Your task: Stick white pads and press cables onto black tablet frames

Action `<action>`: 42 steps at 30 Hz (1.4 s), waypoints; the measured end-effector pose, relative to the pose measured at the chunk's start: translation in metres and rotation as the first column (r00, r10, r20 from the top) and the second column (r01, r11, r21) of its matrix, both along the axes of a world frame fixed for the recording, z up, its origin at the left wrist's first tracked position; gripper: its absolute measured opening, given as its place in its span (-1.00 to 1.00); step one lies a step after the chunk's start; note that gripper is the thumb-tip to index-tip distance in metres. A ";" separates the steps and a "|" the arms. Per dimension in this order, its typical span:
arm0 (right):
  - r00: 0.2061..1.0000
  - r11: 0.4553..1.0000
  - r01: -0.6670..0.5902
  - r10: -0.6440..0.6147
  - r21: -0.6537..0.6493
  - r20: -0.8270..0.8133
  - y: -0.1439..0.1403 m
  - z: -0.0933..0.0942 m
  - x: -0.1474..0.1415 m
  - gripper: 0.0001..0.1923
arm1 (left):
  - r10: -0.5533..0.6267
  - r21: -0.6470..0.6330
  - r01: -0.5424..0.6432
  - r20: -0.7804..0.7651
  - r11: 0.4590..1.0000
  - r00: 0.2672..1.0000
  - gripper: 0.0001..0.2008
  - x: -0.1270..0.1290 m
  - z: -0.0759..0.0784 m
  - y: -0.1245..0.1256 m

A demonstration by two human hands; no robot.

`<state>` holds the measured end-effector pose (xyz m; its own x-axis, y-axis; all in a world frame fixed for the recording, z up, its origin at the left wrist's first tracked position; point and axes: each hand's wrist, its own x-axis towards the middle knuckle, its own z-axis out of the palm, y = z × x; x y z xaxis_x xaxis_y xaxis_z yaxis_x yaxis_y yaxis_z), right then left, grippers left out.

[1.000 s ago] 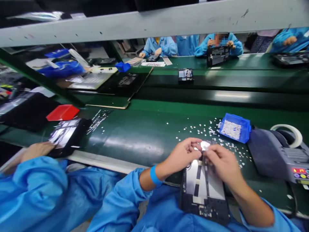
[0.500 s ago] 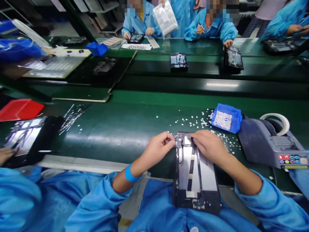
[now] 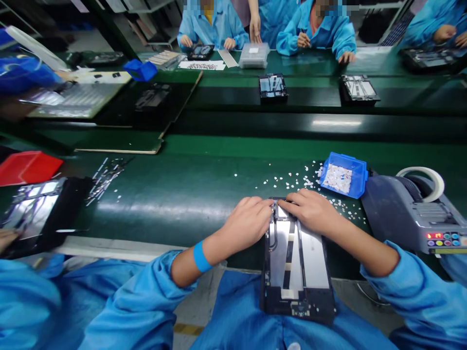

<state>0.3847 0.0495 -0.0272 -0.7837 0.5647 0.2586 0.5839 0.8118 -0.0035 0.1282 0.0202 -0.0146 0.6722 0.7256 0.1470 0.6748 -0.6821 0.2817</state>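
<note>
While both hands pressed at the far end of the open device chassis [image 3: 296, 265], the work looked to be partway through, as far as one can judge: the frame already carried pale panels, dark strips and a small circuit board at its near edge, and only the top corner seemed under attention. The left hand [image 3: 248, 222] lay curled against the chassis's upper left corner, fingers bent and touching the frame; whether they pinched anything could not be told. The right hand [image 3: 313, 210] rested flat over the top edge, fingers [image 3: 290, 198] spread and pressing down, with nothing visibly gripped. The chassis itself lay half on the near edge of the green worktop [image 3: 189, 194] and half over the person's lap.

Small white pieces [image 3: 288, 182] lay scattered on the worktop just beyond the hands, beside a blue bin [image 3: 355, 171] holding more of them. A grey tape dispenser [image 3: 404, 214] stood to the right. At the left, a neighbour's hand [image 3: 7, 238] touched another dark chassis [image 3: 40, 214], near a red tray [image 3: 27, 166]. Across the belts, people in blue coats worked at a further worktop [image 3: 314, 61], with two more units [image 3: 273, 87] waiting on the line.
</note>
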 end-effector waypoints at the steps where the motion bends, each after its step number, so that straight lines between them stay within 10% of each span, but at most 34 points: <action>1: 1.000 1.000 -0.009 0.009 0.005 0.018 0.001 0.000 0.001 -0.68 | 0.002 -0.011 -0.002 0.008 1.000 1.000 -0.78 0.000 0.001 0.001; 8: 0.998 0.999 -0.029 0.028 0.023 0.059 0.005 0.000 0.001 -0.71 | 0.071 -0.128 -0.063 0.058 0.990 0.996 -0.83 0.001 0.012 0.006; 16: 0.999 1.000 -0.031 0.031 -0.002 0.017 0.008 -0.006 0.005 -0.68 | 0.262 -0.504 -0.135 0.191 0.853 0.946 -0.88 0.013 0.016 0.040; 42: 0.999 1.000 -0.011 0.011 -0.023 -0.030 0.006 -0.008 0.002 -0.65 | 0.231 -0.382 -0.211 0.006 0.900 0.973 -0.83 0.030 0.015 0.047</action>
<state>0.3868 0.0559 -0.0348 -0.7821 0.5622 0.2689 0.5742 0.8177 -0.0396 0.1578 0.0676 0.0000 0.4870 0.8626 -0.1374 0.7744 -0.3536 0.5246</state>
